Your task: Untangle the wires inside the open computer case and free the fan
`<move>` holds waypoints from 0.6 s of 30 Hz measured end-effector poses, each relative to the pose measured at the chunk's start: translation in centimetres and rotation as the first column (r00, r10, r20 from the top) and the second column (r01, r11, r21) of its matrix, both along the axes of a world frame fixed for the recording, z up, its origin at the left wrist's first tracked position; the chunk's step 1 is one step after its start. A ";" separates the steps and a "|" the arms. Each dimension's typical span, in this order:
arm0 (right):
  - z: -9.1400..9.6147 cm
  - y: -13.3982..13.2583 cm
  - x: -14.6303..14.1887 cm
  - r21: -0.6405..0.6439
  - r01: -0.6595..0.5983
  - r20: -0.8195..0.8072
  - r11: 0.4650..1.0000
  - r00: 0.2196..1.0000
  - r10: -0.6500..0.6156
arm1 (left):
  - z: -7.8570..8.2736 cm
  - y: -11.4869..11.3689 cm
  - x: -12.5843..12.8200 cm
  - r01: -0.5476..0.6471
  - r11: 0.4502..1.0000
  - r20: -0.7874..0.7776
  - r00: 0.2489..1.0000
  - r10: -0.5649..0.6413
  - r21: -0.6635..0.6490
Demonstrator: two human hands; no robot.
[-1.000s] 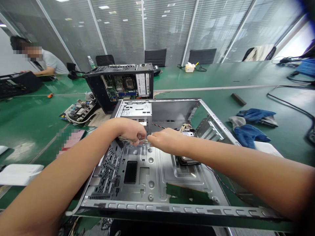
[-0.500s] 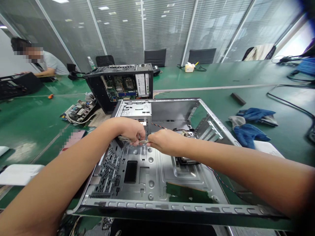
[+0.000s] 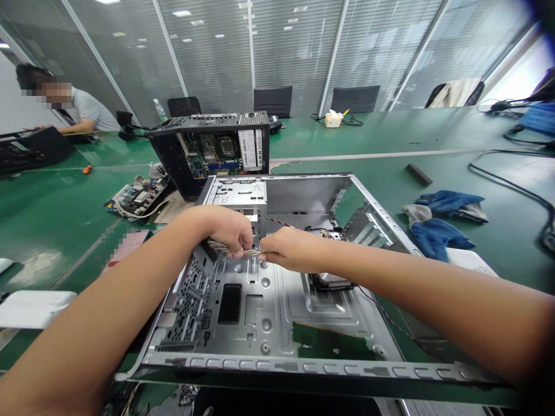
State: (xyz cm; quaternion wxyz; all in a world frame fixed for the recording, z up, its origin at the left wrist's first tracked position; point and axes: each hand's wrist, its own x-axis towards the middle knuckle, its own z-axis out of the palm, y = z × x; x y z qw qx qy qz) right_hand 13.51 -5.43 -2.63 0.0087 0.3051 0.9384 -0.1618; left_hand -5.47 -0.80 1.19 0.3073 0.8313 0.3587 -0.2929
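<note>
An opened computer case (image 3: 277, 323) lies on its side in front of me, its bare metal inside facing up. Over its left part my left hand (image 3: 232, 231) is closed around a twisted bundle of pale cables (image 3: 251, 252). Just to the right, my right hand (image 3: 286, 248) grips the same bundle, with a short stretch showing between the two. The cables' left end runs towards the case's front wall. Beneath my right forearm sits a finned metal heatsink (image 3: 332, 281), partly hidden. A thin multicoloured wire (image 3: 390, 318) trails out past it.
Behind the case stands a second open computer tower (image 3: 167, 153). Loose circuit boards (image 3: 141, 193) lie to its left. Blue-and-grey gloves (image 3: 442, 234) and a dark block (image 3: 418, 174) rest on the right of the green table (image 3: 368, 147). A person (image 3: 82, 110) sits far left.
My hands have drifted slightly apart, so a little more of the twisted cable bundle shows between them. Both still hold it.
</note>
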 end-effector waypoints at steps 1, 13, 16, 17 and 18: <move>0.1 0.0 0.0 0.015 -0.012 0.011 1.000 1.000 0.012 | 0.0 0.0 0.0 -0.001 1.000 -0.001 1.000 0.001 0.000; -0.1 0.1 0.0 0.071 -0.029 0.046 0.997 0.999 0.026 | 0.4 -0.1 0.4 0.017 1.000 -0.038 0.999 -0.017 0.009; -0.3 0.1 0.0 0.015 0.014 0.033 1.000 0.999 -0.015 | 0.5 -0.2 0.6 0.041 0.999 -0.046 0.998 -0.040 0.027; -0.3 0.1 0.0 -0.007 0.024 0.025 1.000 0.999 -0.024 | 0.5 -0.2 0.7 0.047 0.998 -0.048 0.998 -0.045 0.033; -0.3 0.1 0.0 -0.027 0.028 0.012 0.999 1.000 -0.028 | 0.6 -0.3 0.8 0.050 0.998 -0.051 0.998 -0.048 0.037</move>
